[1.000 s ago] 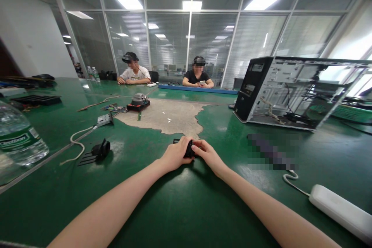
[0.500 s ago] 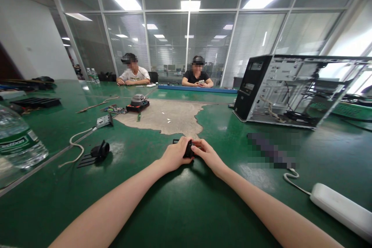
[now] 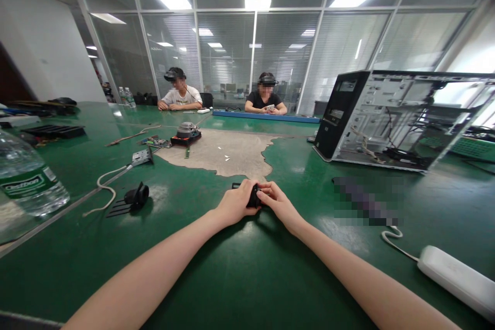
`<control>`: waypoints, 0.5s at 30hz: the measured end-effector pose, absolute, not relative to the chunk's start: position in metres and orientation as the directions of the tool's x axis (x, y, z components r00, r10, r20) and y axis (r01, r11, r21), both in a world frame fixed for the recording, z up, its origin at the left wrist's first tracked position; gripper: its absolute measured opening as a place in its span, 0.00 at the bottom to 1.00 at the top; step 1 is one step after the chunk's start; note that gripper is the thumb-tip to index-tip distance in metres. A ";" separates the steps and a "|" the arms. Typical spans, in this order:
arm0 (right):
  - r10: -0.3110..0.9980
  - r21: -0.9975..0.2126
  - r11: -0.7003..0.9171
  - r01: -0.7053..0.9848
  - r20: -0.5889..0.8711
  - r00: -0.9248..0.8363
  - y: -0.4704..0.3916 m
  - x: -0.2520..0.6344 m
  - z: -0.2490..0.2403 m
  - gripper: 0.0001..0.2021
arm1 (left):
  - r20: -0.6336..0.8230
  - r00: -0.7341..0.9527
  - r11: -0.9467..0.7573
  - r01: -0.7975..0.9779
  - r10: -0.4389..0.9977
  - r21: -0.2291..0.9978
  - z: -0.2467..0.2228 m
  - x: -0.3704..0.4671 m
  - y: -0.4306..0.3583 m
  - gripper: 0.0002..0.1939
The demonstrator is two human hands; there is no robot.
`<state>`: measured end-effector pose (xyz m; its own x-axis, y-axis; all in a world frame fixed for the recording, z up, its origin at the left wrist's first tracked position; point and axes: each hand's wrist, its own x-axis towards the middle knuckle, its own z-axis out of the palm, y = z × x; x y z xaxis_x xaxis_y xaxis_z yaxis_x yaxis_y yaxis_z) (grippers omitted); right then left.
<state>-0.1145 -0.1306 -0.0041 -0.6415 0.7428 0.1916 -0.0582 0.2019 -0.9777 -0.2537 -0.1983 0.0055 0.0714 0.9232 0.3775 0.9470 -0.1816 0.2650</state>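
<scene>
A small black plastic part (image 3: pixel 254 197) is held between both hands just above the green table (image 3: pixel 216 278), in the middle of the view. My left hand (image 3: pixel 236 203) wraps round it from the left, and a black edge sticks out past the knuckles. My right hand (image 3: pixel 279 204) pinches its right side with thumb and fingers. Most of the part is hidden by the hands, so its exact kind does not show. To the left lies another black plastic piece (image 3: pixel 136 197) with a round end and long prongs.
An opened computer case (image 3: pixel 332 118) stands at the right, near a white power strip (image 3: pixel 456 273) with a cord. At the left are a large water bottle (image 3: pixel 33 180), a metal bracket (image 3: pixel 142 157) and a cooler-like part (image 3: pixel 187 134). Two people sit across the table.
The camera view has shifted slightly, moving the scene a little to the right. Both hands keep nearly the same grip on the black plastic part.
</scene>
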 end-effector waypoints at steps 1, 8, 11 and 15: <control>0.751 -0.977 0.209 -0.037 0.185 -0.634 -0.130 -0.115 -0.004 0.12 | 0.374 0.073 -0.182 0.947 0.924 0.263 0.005 -0.254 -0.198 0.31; 0.680 -0.977 0.175 -0.119 0.207 -0.703 -0.137 -0.111 0.003 0.14 | 0.369 0.079 -0.180 0.952 0.926 0.249 0.006 -0.254 -0.198 0.32; 0.701 -0.975 0.193 -0.113 0.218 -0.679 -0.137 -0.110 0.001 0.10 | 0.360 0.070 -0.173 0.950 0.930 0.262 0.006 -0.253 -0.199 0.31; 0.725 -0.980 0.183 -0.082 0.190 -0.662 -0.132 -0.113 -0.004 0.11 | 0.360 0.074 -0.180 0.945 0.930 0.273 0.006 -0.253 -0.199 0.30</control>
